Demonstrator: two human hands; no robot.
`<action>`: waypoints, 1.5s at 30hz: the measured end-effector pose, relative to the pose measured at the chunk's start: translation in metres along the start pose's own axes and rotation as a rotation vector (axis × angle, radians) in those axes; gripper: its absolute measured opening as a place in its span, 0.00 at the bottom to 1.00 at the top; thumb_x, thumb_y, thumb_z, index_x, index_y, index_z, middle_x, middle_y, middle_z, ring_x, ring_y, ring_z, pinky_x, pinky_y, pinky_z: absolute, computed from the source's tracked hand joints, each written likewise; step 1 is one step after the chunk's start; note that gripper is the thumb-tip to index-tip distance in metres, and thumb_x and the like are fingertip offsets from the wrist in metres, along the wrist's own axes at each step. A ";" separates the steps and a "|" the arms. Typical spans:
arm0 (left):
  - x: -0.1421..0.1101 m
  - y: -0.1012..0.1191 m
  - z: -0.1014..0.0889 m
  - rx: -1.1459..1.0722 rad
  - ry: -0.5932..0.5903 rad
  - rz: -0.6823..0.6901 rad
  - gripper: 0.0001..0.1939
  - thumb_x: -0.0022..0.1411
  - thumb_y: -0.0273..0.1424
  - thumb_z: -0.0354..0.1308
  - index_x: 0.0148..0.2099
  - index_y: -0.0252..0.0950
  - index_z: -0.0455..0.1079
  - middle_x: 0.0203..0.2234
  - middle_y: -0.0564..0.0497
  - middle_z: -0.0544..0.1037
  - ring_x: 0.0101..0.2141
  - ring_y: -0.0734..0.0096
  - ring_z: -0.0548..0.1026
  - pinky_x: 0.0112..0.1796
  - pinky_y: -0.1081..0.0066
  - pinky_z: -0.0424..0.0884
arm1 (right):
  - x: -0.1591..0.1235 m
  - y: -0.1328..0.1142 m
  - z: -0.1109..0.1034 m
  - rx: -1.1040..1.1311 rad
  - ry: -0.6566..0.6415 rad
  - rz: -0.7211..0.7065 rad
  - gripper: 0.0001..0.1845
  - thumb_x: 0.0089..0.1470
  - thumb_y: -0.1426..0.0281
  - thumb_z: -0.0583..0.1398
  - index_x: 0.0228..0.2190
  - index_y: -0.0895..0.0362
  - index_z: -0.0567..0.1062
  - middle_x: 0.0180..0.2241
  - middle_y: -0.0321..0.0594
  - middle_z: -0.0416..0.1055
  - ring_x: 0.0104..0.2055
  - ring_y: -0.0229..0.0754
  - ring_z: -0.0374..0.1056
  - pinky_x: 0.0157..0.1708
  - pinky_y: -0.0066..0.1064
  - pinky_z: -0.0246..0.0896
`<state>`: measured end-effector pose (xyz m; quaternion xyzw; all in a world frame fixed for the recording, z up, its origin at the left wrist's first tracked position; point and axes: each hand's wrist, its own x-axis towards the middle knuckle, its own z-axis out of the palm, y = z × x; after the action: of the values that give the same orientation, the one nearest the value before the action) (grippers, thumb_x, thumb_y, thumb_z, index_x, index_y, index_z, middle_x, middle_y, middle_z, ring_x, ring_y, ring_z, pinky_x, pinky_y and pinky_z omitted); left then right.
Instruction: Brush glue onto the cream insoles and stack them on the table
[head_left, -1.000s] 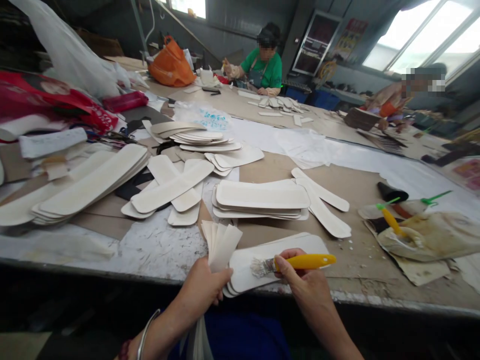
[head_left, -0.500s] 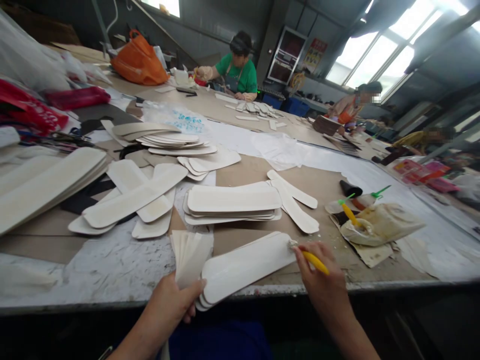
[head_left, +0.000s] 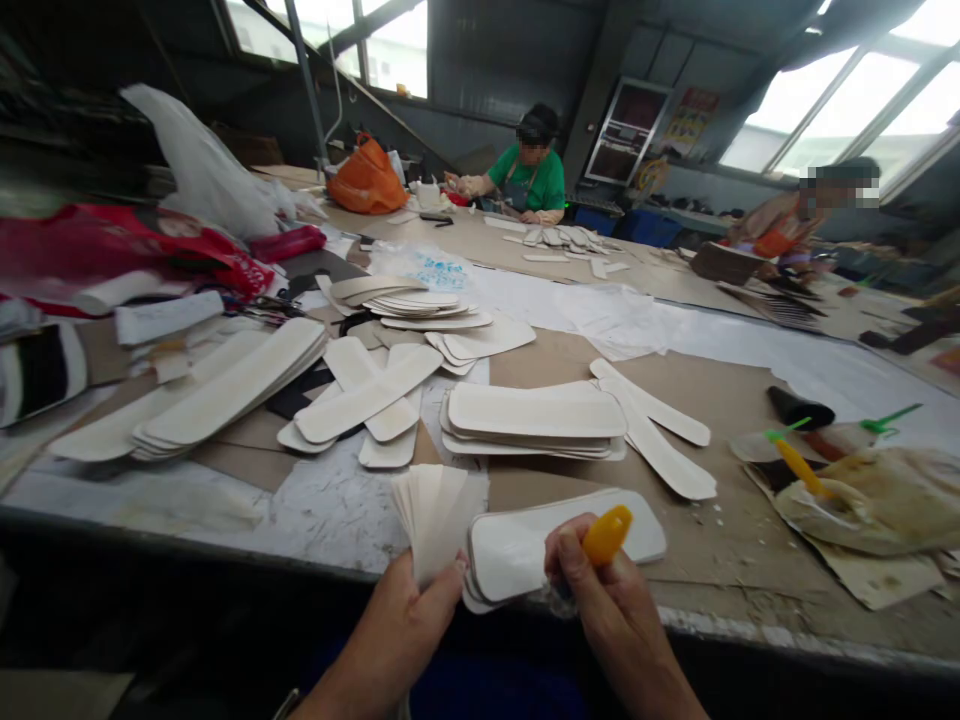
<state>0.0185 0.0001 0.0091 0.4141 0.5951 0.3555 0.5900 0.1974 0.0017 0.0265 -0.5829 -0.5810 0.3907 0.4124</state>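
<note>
My left hand (head_left: pixel 420 615) is closed around a fan of narrow cream strips (head_left: pixel 433 505) at the table's near edge. Its thumb rests by the left end of a low stack of long white rounded panels (head_left: pixel 510 550). Over the front of that stack, my right hand (head_left: pixel 611 595) grips a yellow-handled brush (head_left: pixel 607 535), handle tilted up. The brush's tip is mostly hidden behind my fingers. Just beyond lies a thicker pile of white panels (head_left: pixel 536 412), with two loose panels (head_left: pixel 660 440) crossing at its right.
Crossed panels (head_left: pixel 367 395) and a larger panel stack (head_left: pixel 232 390) lie to the left. On the right are a glue-smeared bag (head_left: pixel 885 500), a second yellow handle (head_left: pixel 799 465) and a black cone-shaped piece (head_left: pixel 801 407). A co-worker in green (head_left: pixel 551 180) sits across the table.
My right hand with the brush has moved from the stack's far right end toward its near left part. My left hand still holds the strips. The camera view has turned left.
</note>
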 end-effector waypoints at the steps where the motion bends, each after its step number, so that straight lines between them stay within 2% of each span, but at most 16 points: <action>1: -0.003 0.001 0.003 -0.029 -0.053 -0.006 0.17 0.52 0.42 0.54 0.19 0.35 0.64 0.11 0.55 0.66 0.17 0.73 0.65 0.22 0.73 0.61 | 0.001 0.000 0.007 0.035 -0.021 0.037 0.17 0.54 0.57 0.52 0.23 0.56 0.65 0.20 0.31 0.58 0.23 0.34 0.56 0.24 0.26 0.54; 5: -0.008 -0.001 0.016 -0.223 -0.216 -0.012 0.21 0.49 0.46 0.56 0.18 0.33 0.64 0.11 0.53 0.67 0.14 0.76 0.64 0.18 0.75 0.61 | 0.003 -0.001 0.038 0.332 -0.193 0.179 0.18 0.42 0.56 0.62 0.25 0.55 0.64 0.16 0.28 0.60 0.17 0.33 0.57 0.19 0.26 0.57; 8: -0.010 -0.002 0.023 -0.350 -0.232 0.010 0.19 0.47 0.44 0.59 0.21 0.31 0.67 0.13 0.52 0.69 0.16 0.75 0.68 0.20 0.75 0.65 | 0.001 0.001 0.051 0.602 -0.289 0.341 0.19 0.41 0.55 0.62 0.25 0.54 0.61 0.09 0.24 0.57 0.09 0.33 0.53 0.11 0.26 0.54; 11: -0.013 0.000 0.025 -0.366 -0.169 0.013 0.17 0.46 0.41 0.61 0.24 0.30 0.69 0.16 0.52 0.72 0.19 0.74 0.69 0.22 0.74 0.67 | -0.002 0.005 0.051 0.658 -0.216 0.412 0.20 0.39 0.55 0.63 0.23 0.55 0.61 0.07 0.24 0.55 0.08 0.31 0.50 0.09 0.25 0.52; 15: -0.013 0.001 0.025 -0.310 -0.132 0.023 0.18 0.48 0.42 0.59 0.28 0.28 0.71 0.20 0.47 0.75 0.23 0.67 0.73 0.27 0.70 0.70 | -0.002 0.005 0.045 0.641 -0.131 0.386 0.19 0.40 0.55 0.63 0.22 0.56 0.63 0.09 0.24 0.54 0.11 0.30 0.49 0.10 0.23 0.49; 18: -0.013 -0.004 0.023 -0.206 -0.130 0.053 0.19 0.51 0.43 0.56 0.30 0.29 0.71 0.23 0.46 0.77 0.26 0.66 0.73 0.30 0.71 0.70 | -0.003 -0.002 0.039 0.553 -0.010 0.320 0.18 0.40 0.57 0.64 0.21 0.58 0.66 0.15 0.28 0.58 0.18 0.32 0.56 0.19 0.25 0.56; 21: -0.017 -0.017 0.019 0.042 -0.215 0.194 0.18 0.57 0.41 0.50 0.35 0.31 0.71 0.28 0.47 0.77 0.30 0.66 0.73 0.31 0.74 0.68 | -0.007 -0.010 0.026 0.538 0.077 0.312 0.18 0.40 0.57 0.64 0.23 0.59 0.68 0.20 0.31 0.61 0.24 0.33 0.57 0.25 0.24 0.57; 23: -0.020 -0.030 0.015 0.251 -0.317 0.407 0.18 0.61 0.39 0.44 0.36 0.33 0.71 0.28 0.48 0.77 0.30 0.69 0.73 0.31 0.76 0.67 | -0.008 -0.012 0.010 0.551 0.045 0.330 0.18 0.43 0.56 0.62 0.23 0.58 0.67 0.19 0.30 0.58 0.21 0.32 0.54 0.21 0.24 0.53; 25: -0.022 -0.044 0.010 0.485 -0.350 0.705 0.20 0.64 0.36 0.39 0.34 0.34 0.71 0.23 0.49 0.75 0.25 0.72 0.72 0.26 0.76 0.64 | -0.006 -0.008 -0.009 0.442 -0.027 0.345 0.17 0.45 0.55 0.60 0.23 0.57 0.65 0.16 0.27 0.55 0.18 0.31 0.50 0.18 0.23 0.49; 26: -0.021 -0.050 0.009 0.607 -0.305 0.872 0.20 0.64 0.34 0.38 0.32 0.34 0.70 0.19 0.50 0.73 0.21 0.73 0.70 0.22 0.75 0.62 | -0.003 -0.005 -0.020 0.330 -0.062 0.347 0.17 0.45 0.55 0.59 0.22 0.56 0.64 0.15 0.27 0.53 0.17 0.31 0.48 0.17 0.24 0.47; 29: -0.017 -0.062 0.005 0.836 -0.018 1.266 0.18 0.63 0.28 0.41 0.27 0.35 0.68 0.10 0.55 0.63 0.13 0.74 0.60 0.16 0.71 0.52 | 0.010 0.007 -0.044 -0.128 -0.184 0.296 0.16 0.44 0.57 0.59 0.19 0.56 0.66 0.15 0.28 0.55 0.18 0.33 0.50 0.19 0.25 0.47; 31: -0.013 -0.062 0.004 0.857 0.093 1.369 0.18 0.63 0.27 0.42 0.24 0.36 0.67 0.10 0.56 0.60 0.13 0.75 0.58 0.15 0.72 0.51 | 0.021 0.012 -0.049 -0.331 -0.333 0.239 0.15 0.45 0.58 0.58 0.18 0.56 0.67 0.16 0.29 0.57 0.19 0.33 0.51 0.19 0.25 0.46; 34: -0.008 -0.055 0.003 0.833 0.134 1.373 0.13 0.61 0.26 0.46 0.27 0.34 0.68 0.21 0.49 0.70 0.25 0.72 0.69 0.26 0.74 0.66 | 0.037 0.009 -0.040 -0.463 -0.577 0.204 0.14 0.48 0.61 0.56 0.18 0.57 0.67 0.16 0.29 0.56 0.20 0.32 0.50 0.18 0.24 0.43; 37: -0.004 -0.052 0.000 0.821 0.159 1.341 0.09 0.60 0.26 0.50 0.31 0.34 0.70 0.38 0.44 0.73 0.43 0.63 0.69 0.42 0.66 0.69 | 0.053 0.002 -0.025 -0.531 -0.707 0.186 0.13 0.47 0.63 0.56 0.19 0.57 0.68 0.17 0.29 0.56 0.20 0.31 0.51 0.19 0.23 0.44; 40: 0.001 -0.055 -0.002 0.847 0.122 1.294 0.08 0.59 0.25 0.49 0.31 0.34 0.69 0.46 0.41 0.70 0.49 0.58 0.65 0.46 0.61 0.67 | 0.065 -0.003 -0.013 -0.586 -0.763 0.158 0.10 0.46 0.64 0.57 0.21 0.57 0.70 0.17 0.29 0.59 0.20 0.32 0.53 0.19 0.23 0.44; 45: 0.009 -0.063 -0.003 0.885 0.069 1.244 0.11 0.59 0.24 0.46 0.31 0.34 0.69 0.48 0.40 0.70 0.50 0.57 0.64 0.46 0.59 0.67 | 0.072 -0.003 -0.001 -0.756 -0.749 0.123 0.10 0.45 0.64 0.59 0.22 0.58 0.73 0.17 0.32 0.65 0.19 0.33 0.56 0.19 0.25 0.43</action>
<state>0.0117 -0.0170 -0.0520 0.8594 0.3574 0.3634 0.0413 0.1987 0.0739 0.0316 -0.5443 -0.7533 0.3589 -0.0857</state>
